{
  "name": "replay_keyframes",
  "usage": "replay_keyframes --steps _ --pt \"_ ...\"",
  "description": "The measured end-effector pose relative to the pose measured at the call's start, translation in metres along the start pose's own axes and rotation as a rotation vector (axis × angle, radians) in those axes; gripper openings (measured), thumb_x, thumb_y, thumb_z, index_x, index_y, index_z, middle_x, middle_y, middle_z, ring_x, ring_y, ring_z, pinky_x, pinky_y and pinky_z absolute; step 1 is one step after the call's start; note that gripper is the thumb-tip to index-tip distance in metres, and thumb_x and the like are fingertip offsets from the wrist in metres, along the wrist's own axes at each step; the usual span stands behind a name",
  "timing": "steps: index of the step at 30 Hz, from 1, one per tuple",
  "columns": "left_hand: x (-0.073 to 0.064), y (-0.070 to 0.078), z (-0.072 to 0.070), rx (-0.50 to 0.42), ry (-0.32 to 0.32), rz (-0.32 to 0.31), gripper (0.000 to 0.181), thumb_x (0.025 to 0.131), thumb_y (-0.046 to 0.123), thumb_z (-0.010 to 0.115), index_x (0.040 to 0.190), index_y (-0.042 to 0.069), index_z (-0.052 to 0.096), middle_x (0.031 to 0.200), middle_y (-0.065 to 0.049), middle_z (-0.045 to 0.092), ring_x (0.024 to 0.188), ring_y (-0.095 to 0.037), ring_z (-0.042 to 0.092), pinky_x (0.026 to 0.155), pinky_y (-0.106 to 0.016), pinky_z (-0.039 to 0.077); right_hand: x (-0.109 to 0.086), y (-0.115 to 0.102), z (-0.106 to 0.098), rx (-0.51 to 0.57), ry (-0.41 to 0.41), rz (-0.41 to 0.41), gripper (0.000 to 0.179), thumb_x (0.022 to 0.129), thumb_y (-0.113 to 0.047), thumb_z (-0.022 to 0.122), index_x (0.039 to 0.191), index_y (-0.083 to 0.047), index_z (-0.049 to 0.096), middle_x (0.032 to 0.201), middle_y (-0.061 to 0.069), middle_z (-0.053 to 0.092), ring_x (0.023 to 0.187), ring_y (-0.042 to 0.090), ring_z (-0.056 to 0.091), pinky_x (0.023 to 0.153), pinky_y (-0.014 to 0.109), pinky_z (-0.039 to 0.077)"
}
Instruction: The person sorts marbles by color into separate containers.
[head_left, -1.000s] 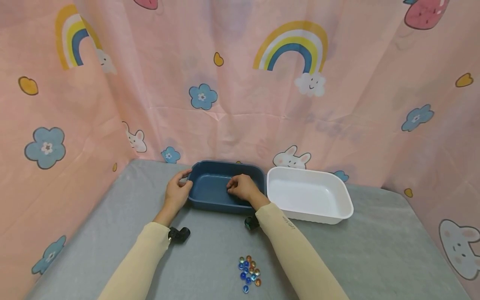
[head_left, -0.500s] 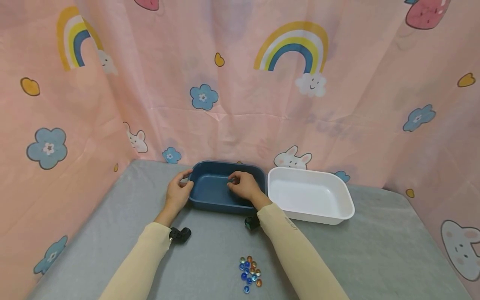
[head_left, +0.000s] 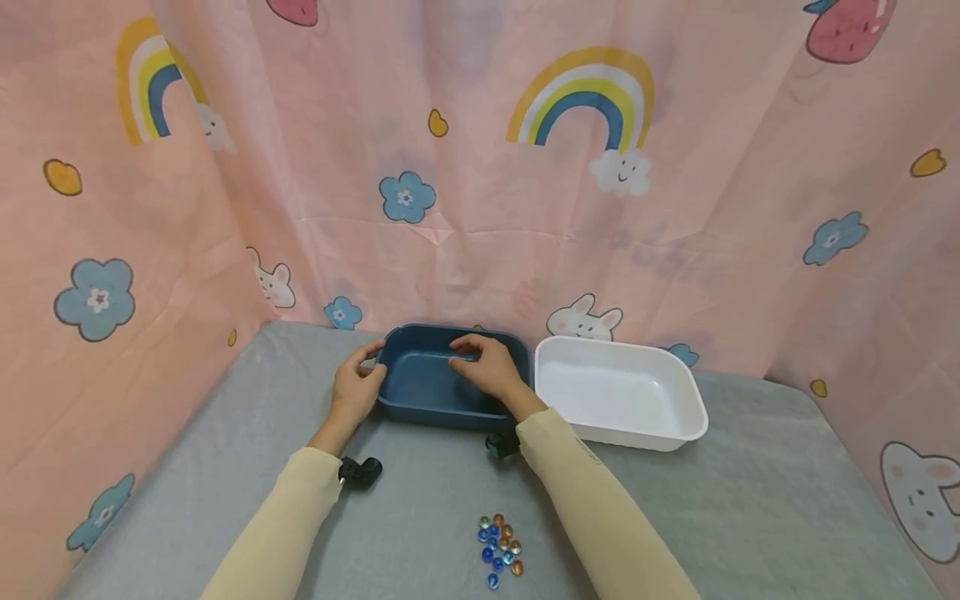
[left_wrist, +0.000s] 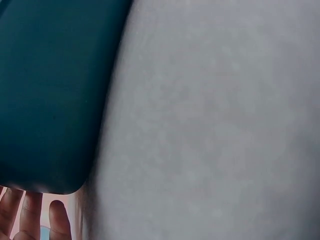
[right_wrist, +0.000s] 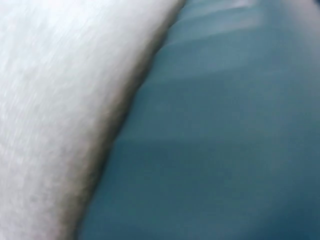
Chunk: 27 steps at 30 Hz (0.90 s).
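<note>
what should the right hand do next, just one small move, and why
I'd probably lift the right hand away from the blue tray and back toward the marbles: its thumb and fingers stand apart with nothing visible between them, while the marbles lie loose on the gray surface.

Near the frame's centre, the right grip (head_left: 489,368) sits slightly higher over the blue tray (head_left: 412,382) than before, its thumb and fingertips now parted, not bunched.

Two trays (head_left: 420,379), marbles (head_left: 504,544), grey tabletop (head_left: 420,517).
</note>
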<state>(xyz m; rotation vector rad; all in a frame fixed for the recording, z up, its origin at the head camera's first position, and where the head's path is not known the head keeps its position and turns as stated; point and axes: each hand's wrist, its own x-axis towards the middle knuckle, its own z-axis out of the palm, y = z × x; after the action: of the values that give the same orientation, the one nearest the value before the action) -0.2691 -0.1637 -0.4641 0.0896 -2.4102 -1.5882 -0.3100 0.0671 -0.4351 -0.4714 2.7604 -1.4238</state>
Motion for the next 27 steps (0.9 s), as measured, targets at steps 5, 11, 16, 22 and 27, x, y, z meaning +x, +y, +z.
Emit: replay_keyframes --steps 5,11,16,22,27 --pt "0.0 -0.001 0.001 -0.006 0.007 0.003 0.043 0.089 0.012 0.054 0.131 0.017 0.059 0.132 -0.01 0.058 0.08 -0.016 0.056 0.06 -0.025 0.045 -0.007 -0.01 -0.003 0.021 -0.035 -0.003 0.031 0.087 -0.027 0.068 0.116 -0.015 0.069 0.113 0.006 0.069 0.094 0.022 0.066 0.083 0.037 0.053" --pt "0.0 -0.004 0.001 -0.013 0.02 0.019 0.042 0.089 0.01 0.054 0.13 0.015 0.061 0.13 -0.01 0.06 0.078 -0.014 0.056 0.061 -0.022 0.045 -0.023 -0.02 -0.011 0.063 -0.107 -0.02 0.035 0.089 -0.029 0.066 0.121 -0.016 0.066 0.119 0.006 0.066 0.097 0.026 0.067 0.08 0.037 0.054" --pt "-0.001 -0.004 0.0 -0.006 0.015 0.014 0.042 0.089 0.01 0.054 0.131 0.015 0.06 0.132 -0.01 0.059 0.079 -0.014 0.056 0.061 -0.023 0.045 -0.036 -0.026 -0.017 0.084 -0.134 -0.033 0.038 0.089 -0.03 0.066 0.125 -0.015 0.064 0.124 0.01 0.065 0.098 0.027 0.066 0.078 0.037 0.054" --pt "0.0 -0.003 0.0 0.0 0.01 0.01 0.042 0.09 0.011 0.054 0.131 0.016 0.06 0.133 -0.009 0.059 0.082 -0.017 0.057 0.063 -0.023 0.045 -0.051 -0.032 -0.025 0.096 -0.147 -0.077 0.043 0.089 -0.028 0.066 0.129 -0.016 0.061 0.127 0.011 0.063 0.097 0.026 0.067 0.077 0.037 0.054" --pt "0.0 0.0 0.0 -0.01 0.004 0.011 0.043 0.09 0.011 0.054 0.132 0.016 0.059 0.133 -0.009 0.058 0.083 -0.016 0.056 0.062 -0.023 0.045 -0.068 -0.038 -0.035 0.091 -0.174 -0.117 0.049 0.089 -0.026 0.066 0.137 -0.019 0.055 0.129 0.012 0.062 0.104 0.028 0.065 0.081 0.039 0.054"
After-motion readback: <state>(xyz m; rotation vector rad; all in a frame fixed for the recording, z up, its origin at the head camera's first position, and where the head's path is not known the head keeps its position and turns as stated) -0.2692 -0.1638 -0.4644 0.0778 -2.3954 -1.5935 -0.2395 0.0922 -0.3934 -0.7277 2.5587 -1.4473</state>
